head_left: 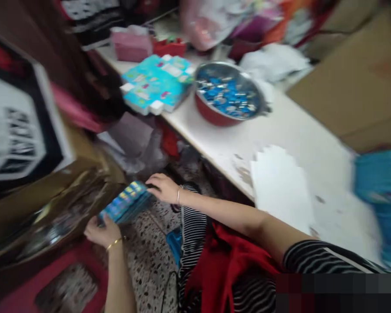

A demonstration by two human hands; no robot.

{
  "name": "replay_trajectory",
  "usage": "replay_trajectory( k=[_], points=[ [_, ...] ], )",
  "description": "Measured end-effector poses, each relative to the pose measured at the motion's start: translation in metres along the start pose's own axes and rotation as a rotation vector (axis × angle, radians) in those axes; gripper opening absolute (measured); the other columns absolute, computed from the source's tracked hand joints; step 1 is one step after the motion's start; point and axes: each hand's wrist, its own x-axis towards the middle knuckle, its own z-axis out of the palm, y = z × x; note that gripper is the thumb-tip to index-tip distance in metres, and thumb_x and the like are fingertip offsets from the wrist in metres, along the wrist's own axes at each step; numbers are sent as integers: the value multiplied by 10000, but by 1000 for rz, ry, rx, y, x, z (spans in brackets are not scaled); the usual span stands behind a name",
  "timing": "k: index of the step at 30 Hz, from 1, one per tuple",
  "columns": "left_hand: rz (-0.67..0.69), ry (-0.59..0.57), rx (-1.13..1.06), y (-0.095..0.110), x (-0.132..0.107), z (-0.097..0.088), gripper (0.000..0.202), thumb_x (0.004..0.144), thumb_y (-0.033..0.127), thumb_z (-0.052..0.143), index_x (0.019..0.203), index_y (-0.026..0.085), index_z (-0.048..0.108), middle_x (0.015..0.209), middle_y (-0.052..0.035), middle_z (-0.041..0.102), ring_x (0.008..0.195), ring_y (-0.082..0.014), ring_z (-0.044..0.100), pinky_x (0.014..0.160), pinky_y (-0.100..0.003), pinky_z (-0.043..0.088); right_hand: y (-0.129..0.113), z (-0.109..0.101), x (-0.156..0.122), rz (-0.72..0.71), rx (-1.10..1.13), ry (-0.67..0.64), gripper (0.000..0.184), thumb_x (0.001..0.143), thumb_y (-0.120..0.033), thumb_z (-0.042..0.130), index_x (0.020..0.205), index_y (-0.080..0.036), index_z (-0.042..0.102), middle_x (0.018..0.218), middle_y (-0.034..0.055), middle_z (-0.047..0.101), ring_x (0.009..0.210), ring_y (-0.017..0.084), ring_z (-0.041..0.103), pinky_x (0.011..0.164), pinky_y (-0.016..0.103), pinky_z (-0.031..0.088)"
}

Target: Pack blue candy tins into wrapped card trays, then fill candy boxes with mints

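Note:
A blue, box-shaped bundle with yellow and pale printing (pixel 125 203) hangs low between my two hands, beside an open cardboard carton (pixel 81 191). Motion blur hides whether it is one box or a stack of flat pieces. My left hand (pixel 102 231) grips its near left end, thumb on top. At the opposite end, my right hand (pixel 164 188) has its fingers on the bundle's edge. Shiny clear plastic (pixel 57 228) shows inside the carton's opening.
On the white table (pixel 280 126) are a metal bowl (pixel 211 111) of small blue-and-silver pieces, turquoise printed boxes (pixel 159 82), white sheets (pixel 280 187) and a blue stack (pixel 379 178). A large cardboard box (pixel 355 78) stands behind. Below is speckled floor (pixel 146 261).

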Motion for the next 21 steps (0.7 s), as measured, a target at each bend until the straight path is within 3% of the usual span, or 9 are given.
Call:
replay_trajectory(
  k=[1, 3, 6, 9, 11, 14, 18, 21],
  points=[
    [130, 12, -34, 26, -13, 9, 224, 757, 362, 566, 873, 170, 560, 940, -116, 600, 1072, -308, 517, 965, -492, 365, 1, -27, -23, -140, 5, 92, 259, 898, -351, 549, 1129, -245, 601, 1231, 51, 582, 1156, 161, 515, 1021, 312, 398],
    [423, -122, -172, 88, -53, 28, 247, 801, 369, 554, 949, 175, 590, 1004, -114, 615, 1051, -281, 536, 975, -463, 369, 10, -87, -78, -251, -26, 334, 255, 930, -361, 487, 1124, -234, 592, 1216, 73, 580, 1158, 174, 511, 1017, 354, 411],
    [917, -587, -378, 188, -141, 41, 264, 851, 363, 545, 1060, 214, 608, 1097, -97, 637, 1076, -251, 553, 984, -421, 376, 39, -172, -185, -42, -131, 762, 246, 945, -359, 447, 1073, -221, 606, 1103, 88, 616, 1095, 193, 540, 983, 399, 428],
    [1413, -960, -378, 255, -234, 45, 480, 792, 507, 608, 1187, 235, 579, 1288, -116, 567, 1234, -297, 465, 1037, -457, 325, 72, -220, -296, 253, -197, 1055, 237, 915, -392, 487, 991, -213, 623, 1010, 83, 637, 989, 214, 576, 841, 391, 485],
    [1625, -1081, -293, 276, -282, 51, 664, 722, 606, 634, 1244, 206, 547, 1392, -154, 476, 1311, -343, 383, 1068, -511, 279, 88, -223, -356, 381, -211, 1105, 244, 898, -411, 505, 952, -209, 630, 976, 78, 645, 946, 217, 586, 797, 383, 487],
    [1744, -1110, -142, 285, -323, 64, 664, 704, 575, 670, 1203, 149, 569, 1375, -203, 481, 1312, -368, 390, 1062, -535, 302, 98, -201, -415, 477, -190, 1093, 251, 887, -425, 511, 925, -210, 635, 966, 72, 652, 943, 218, 583, 827, 395, 469],
    [1803, -1105, -51, 291, -338, 72, 425, 743, 396, 697, 1079, 148, 621, 1278, -191, 568, 1242, -353, 483, 1006, -497, 401, 100, -166, -445, 538, -55, 1063, 244, 891, -419, 506, 936, -221, 640, 966, 63, 660, 952, 214, 577, 870, 401, 448],
    [1803, -1175, -38, 304, -337, 69, 329, 781, 395, 654, 1025, 175, 644, 1253, -169, 592, 1211, -332, 518, 975, -481, 441, 102, -158, -450, 517, 73, 1019, 241, 896, -411, 501, 934, -221, 645, 961, 61, 667, 945, 209, 585, 866, 387, 455]
  ],
)
